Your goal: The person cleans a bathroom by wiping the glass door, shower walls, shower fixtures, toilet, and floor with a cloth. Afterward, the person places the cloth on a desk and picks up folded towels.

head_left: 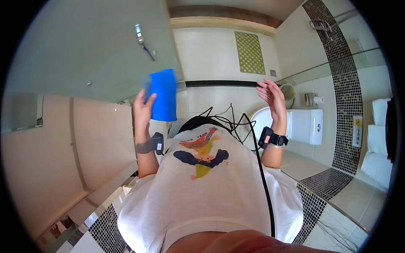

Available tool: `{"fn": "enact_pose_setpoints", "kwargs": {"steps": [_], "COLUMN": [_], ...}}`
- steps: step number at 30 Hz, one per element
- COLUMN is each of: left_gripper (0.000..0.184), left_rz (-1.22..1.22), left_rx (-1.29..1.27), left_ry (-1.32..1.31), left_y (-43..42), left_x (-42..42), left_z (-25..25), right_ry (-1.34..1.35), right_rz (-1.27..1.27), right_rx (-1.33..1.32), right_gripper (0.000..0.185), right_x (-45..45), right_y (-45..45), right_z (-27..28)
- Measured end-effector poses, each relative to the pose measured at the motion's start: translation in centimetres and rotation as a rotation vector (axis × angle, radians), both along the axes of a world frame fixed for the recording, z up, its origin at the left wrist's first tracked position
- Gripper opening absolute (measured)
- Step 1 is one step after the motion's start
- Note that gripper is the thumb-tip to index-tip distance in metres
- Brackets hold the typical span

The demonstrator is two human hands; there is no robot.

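Note:
My left hand [143, 109] grips a flat, bright blue cloth [163, 96] by its left side, with the thumb lying across its face. The cloth hangs in front of the greenish panel, and its upper left edge is smeared by motion. On the other side, my right hand [273, 99] is raised with its fingers apart and nothing in it. It is nearest to the white toilet [307, 126], whose bowl lies partly behind my wrist. Each wrist wears a black strapped device.
A pale green panel [93, 46] with a metal fitting [141, 38] fills the upper left. On the floor ahead lies a green mat [249, 52]. Black cables [230, 122] run beside my waist. White towels [376, 143] hang at far right, past a toilet paper holder [313, 100].

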State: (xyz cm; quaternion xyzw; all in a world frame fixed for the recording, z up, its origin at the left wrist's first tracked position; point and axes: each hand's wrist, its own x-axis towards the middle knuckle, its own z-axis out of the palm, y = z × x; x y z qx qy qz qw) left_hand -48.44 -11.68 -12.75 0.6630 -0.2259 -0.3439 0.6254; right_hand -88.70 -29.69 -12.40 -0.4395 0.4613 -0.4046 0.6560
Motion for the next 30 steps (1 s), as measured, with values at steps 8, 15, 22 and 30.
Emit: {"fn": "enact_pose_setpoints", "kwargs": {"steps": [8, 15, 22, 30], "left_gripper": [0.041, 0.039, 0.040, 0.038], "left_rz": [0.575, 0.709, 0.805, 0.760], "left_rx": [-0.198, -0.131, -0.130, -0.172], "left_ry": [-0.089, -0.183, -0.161, -0.036], "left_y": [11.0, 20.3, 23.8, 22.4], "left_x": [16.9, 28.4, 33.0, 41.7], "left_z": [-0.6, 1.9, -0.3, -0.2], "right_ry": [0.095, -0.009, -0.006, 0.151], "right_rz": [-0.068, 0.065, 0.209, 0.072], "right_rx": [0.050, 0.025, 0.054, 0.071], "right_gripper": [0.027, 0.028, 0.066, 0.088], "right_x": [11.6, 29.8, 43.4, 51.7], "right_y": [3.0, 5.2, 4.5, 3.8], "right_z": [-3.5, -3.4, -5.3, -7.9]}}
